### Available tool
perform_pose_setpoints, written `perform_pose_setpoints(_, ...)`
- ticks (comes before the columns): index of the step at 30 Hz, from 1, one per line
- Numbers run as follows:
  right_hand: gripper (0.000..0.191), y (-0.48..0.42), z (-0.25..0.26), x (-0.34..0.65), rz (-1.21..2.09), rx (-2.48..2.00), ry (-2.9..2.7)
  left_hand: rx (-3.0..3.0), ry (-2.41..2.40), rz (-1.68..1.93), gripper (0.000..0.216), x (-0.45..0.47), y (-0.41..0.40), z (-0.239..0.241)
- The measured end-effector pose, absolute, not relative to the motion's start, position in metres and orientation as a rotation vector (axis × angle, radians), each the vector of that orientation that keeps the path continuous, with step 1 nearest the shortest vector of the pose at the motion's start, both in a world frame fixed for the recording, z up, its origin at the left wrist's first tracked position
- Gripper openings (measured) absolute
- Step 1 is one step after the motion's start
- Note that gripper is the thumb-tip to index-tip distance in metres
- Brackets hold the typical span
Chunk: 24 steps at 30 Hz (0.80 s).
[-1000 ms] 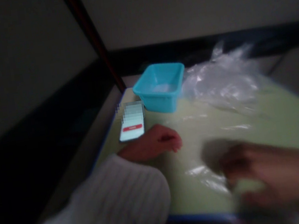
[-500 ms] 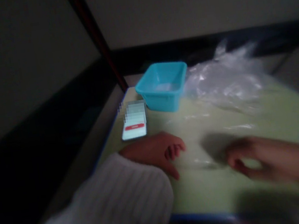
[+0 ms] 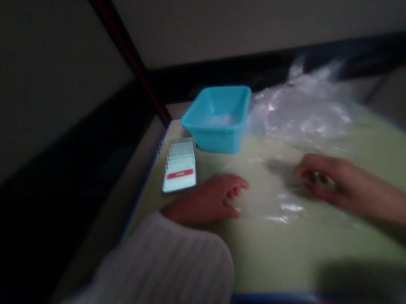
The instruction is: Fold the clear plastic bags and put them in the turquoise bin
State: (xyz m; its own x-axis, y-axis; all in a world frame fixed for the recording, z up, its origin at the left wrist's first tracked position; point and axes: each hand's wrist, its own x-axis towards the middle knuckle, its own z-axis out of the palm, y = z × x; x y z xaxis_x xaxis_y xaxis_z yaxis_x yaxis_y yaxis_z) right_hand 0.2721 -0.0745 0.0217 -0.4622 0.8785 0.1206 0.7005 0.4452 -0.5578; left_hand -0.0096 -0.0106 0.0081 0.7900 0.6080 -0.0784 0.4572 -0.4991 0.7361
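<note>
My left hand (image 3: 224,197) is over the near left part of a thin clear plastic bag (image 3: 290,207) lying flat on the table. Its fingers are curled, but thumb and fingertips stand apart with no object visible between them. To the right, my right hand (image 3: 328,179) is above the bag's other side. There the thumb and fingers bend together into a loop, and blur hides whether they pinch any plastic. Bright creases run across the bag between the two hands.
A turquoise plastic basin (image 3: 219,137) with something whitish inside stands at the back. Beside it lies a crumpled heap of clear plastic (image 3: 302,105). A lit phone (image 3: 178,168) lies near the left edge of the yellow-green, blue-edged table (image 3: 279,267). A dark wall is behind.
My right hand has moved up and away from me over the table. My left thumb has come nearer the fingers. The clear bag's creases have shifted between the hands.
</note>
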Motion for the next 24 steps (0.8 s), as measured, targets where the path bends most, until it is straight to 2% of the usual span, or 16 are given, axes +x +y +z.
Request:
perform_pose_setpoints(3,0.013,-0.082,0.027,0.260,0.735,-1.192,-2.254,2.131,0.743,0.363,0.031,-0.003,-0.018,0.017)
perform_pose_setpoints(5,0.016,-0.086,0.025,0.253,0.889,-1.128,-2.246,2.029,0.616,0.326,0.015,0.004,-0.024,0.023)
perform_pose_setpoints(7,0.019,-0.087,0.020,0.247,1.030,-1.085,-2.262,1.943,0.494,0.239,0.011,0.012,-0.031,0.025)
perform_pose_setpoints(17,0.010,-0.078,0.000,0.245,1.248,-1.126,-2.208,1.567,0.486,0.116,0.016,0.015,-0.024,-0.003)
perform_pose_setpoints(24,0.008,-0.076,-0.002,0.247,1.377,-1.107,-2.129,1.356,0.630,-0.001,0.030,-0.009,-0.004,0.000)
